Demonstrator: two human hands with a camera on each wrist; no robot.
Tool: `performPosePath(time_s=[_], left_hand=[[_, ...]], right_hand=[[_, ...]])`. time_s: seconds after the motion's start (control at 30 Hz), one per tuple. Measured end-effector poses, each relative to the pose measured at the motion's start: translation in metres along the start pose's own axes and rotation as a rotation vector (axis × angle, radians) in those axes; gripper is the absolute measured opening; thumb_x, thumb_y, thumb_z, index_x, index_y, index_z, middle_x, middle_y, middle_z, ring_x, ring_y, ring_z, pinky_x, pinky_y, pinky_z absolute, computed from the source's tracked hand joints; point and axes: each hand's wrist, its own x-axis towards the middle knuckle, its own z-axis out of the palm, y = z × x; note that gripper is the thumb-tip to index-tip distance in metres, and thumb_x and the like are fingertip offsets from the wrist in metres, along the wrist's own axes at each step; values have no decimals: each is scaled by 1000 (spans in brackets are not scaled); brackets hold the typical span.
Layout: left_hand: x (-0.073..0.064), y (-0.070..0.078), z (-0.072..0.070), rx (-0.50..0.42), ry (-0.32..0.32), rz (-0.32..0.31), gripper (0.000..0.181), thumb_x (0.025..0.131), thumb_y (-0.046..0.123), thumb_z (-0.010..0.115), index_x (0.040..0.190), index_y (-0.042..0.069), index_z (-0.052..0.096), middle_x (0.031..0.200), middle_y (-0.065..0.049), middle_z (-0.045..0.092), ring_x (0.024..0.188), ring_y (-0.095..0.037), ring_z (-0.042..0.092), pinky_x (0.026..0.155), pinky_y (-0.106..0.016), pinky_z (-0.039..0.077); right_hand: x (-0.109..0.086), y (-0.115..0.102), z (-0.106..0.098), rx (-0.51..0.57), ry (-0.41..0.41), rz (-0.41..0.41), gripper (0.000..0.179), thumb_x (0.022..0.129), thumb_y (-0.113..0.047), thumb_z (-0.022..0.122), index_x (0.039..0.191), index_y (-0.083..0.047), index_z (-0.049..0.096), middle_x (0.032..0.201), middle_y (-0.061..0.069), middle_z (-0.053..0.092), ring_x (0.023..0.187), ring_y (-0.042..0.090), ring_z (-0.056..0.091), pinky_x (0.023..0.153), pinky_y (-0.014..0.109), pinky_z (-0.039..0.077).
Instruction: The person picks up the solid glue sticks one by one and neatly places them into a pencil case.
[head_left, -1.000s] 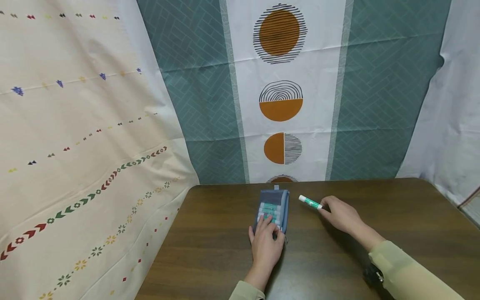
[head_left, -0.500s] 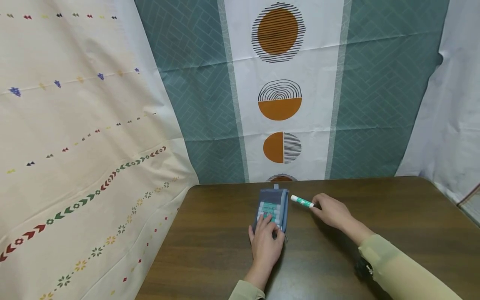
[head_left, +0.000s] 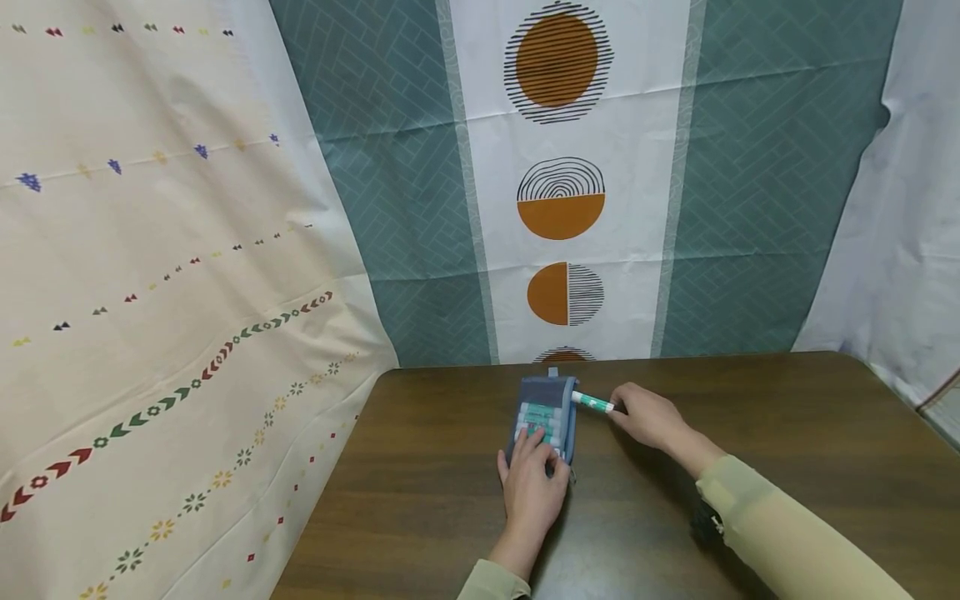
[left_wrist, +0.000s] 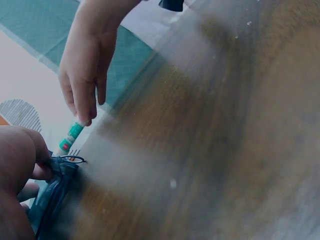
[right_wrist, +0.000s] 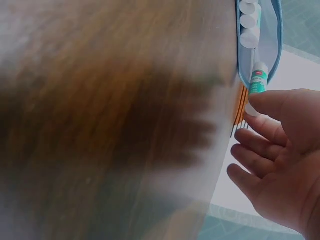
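A blue zip pouch (head_left: 542, 390) with a see-through front lies on the table, with several green-and-white glue sticks (head_left: 539, 415) inside. My left hand (head_left: 531, 492) lies over its near end, thumb and forefinger pinching the edge by the zip. Between right thumb and forefinger, my right hand (head_left: 648, 417) pinches another glue stick (head_left: 592, 402) by its end. That stick's white far end is at the pouch's right side. In the right wrist view the pouch mouth (right_wrist: 281, 30) gapes, and the held stick's tip is inside the opening, near the white ends of the others.
The brown wooden table (head_left: 405, 500) extends on both sides of the pouch. Behind its back edge hangs a green and white patterned cloth (head_left: 562, 333). A cream cloth (head_left: 225, 417) hangs at the left. A small metal ring (left_wrist: 72, 159) is attached at the pouch's near corner.
My right hand has moved left with the glue stick, bringing its tip from apart on the right to the pouch's side. My left hand and the pouch have stayed in place.
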Motion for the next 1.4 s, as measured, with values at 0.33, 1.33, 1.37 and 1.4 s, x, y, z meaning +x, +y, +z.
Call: performPosePath(time_s=[0.33, 1.33, 1.37, 1.4], left_hand=[[1, 2, -1, 7, -30, -25, 28, 90, 15, 74, 70, 24, 56, 146, -7, 72, 152, -37, 53, 119, -83, 24], [1, 3, -3, 12, -34, -25, 26, 89, 14, 71, 70, 23, 56, 146, -8, 72, 151, -37, 54, 118, -83, 24], [1, 2, -3, 14, -35, -26, 25, 89, 14, 71, 70, 23, 57, 146, -8, 72, 150, -37, 54, 118, -83, 24], [1, 2, -2, 15, -35, -27, 25, 89, 14, 71, 70, 23, 57, 146, -8, 72, 150, -37, 54, 118, -83, 24]], right_hand=[[13, -4, 11, 46, 14, -46, 16, 100, -18, 80, 107, -5, 74, 124, 19, 72, 103, 29, 68, 91, 55, 59], [38, -20, 39, 138, 11, -8, 22, 102, -22, 79, 114, -3, 79, 125, 19, 73, 119, 38, 69, 105, 59, 54], [39, -20, 40, 138, 11, -8, 22, 102, -22, 79, 115, -4, 79, 126, 19, 73, 121, 38, 69, 106, 60, 54], [40, -20, 41, 138, 9, -9, 22, 102, -22, 79, 115, -4, 80, 128, 20, 73, 122, 39, 68, 107, 60, 54]])
